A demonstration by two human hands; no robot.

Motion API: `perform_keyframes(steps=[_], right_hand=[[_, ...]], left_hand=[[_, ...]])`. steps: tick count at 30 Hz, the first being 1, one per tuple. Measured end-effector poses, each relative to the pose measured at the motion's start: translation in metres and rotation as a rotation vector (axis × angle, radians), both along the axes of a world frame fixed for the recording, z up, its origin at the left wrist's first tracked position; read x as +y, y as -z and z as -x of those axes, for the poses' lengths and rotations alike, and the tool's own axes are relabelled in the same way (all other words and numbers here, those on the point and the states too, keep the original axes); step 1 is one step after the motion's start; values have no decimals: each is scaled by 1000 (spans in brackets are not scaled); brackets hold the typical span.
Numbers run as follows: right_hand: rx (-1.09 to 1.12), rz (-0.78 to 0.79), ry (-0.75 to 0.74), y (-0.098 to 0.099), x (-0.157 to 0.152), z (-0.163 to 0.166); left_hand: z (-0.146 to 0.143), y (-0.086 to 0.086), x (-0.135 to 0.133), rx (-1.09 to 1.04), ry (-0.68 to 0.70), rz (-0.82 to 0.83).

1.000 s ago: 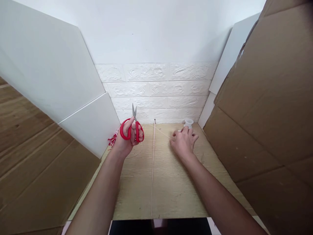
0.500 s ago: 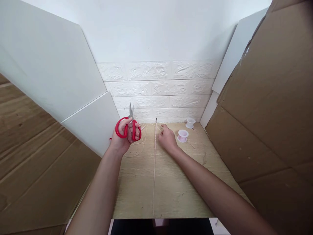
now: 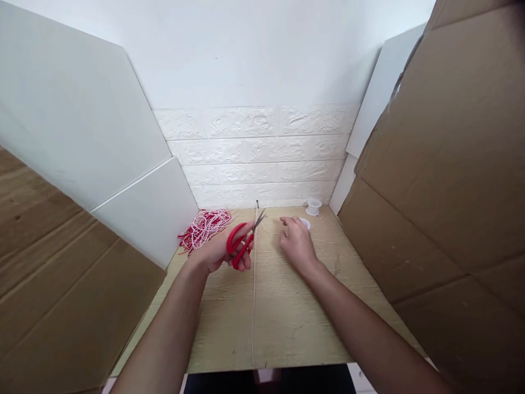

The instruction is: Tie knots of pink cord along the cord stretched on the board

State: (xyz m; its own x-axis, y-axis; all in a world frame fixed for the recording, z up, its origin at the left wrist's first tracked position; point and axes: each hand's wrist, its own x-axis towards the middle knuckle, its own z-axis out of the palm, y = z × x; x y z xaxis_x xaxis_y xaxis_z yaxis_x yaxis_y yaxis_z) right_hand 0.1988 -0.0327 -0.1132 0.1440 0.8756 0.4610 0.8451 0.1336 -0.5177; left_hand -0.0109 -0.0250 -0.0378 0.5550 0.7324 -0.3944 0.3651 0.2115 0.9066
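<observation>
My left hand (image 3: 219,249) holds red-handled scissors (image 3: 241,246), its fingers in the handle loops. The blades are parted and point up and to the right, across the upper part of a pale cord (image 3: 253,306). This cord runs down the table from a small dark hook (image 3: 257,203) at the wall; its upper stretch is partly behind the scissors. My right hand (image 3: 298,244) is right of the cord with its fingers curled in; what they hold, if anything, is too small to make out. A thin loose strand (image 3: 264,224) lies near the blade tips.
A heap of red and white strings (image 3: 207,227) lies at the back left of the wooden table (image 3: 287,323). One white spool (image 3: 314,207) stands at the back right; another spool (image 3: 305,223) is partly behind my right hand. Cardboard panels (image 3: 435,219) flank both sides.
My left hand has brought the scissors right and down to the cord, uncovering the string heap. My right hand has moved right, away from the cord, and now partly covers the nearer spool.
</observation>
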Motion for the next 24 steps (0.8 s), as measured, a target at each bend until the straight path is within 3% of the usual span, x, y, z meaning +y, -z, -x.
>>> perform_keyframes(steps=[5, 11, 15, 24], right_hand=[[-155, -139, 132, -20, -8, -16], [-217, 66, -50, -10, 4, -39], [-235, 198, -126, -14, 1, -55], [-328, 252, -136, -19, -3, -57]], left_hand=[[-3, 6, 0, 194, 58, 8], [-5, -1, -4, 193, 78, 8], [-9, -3, -8, 199, 111, 39], [-25, 3, -16, 210, 118, 125]])
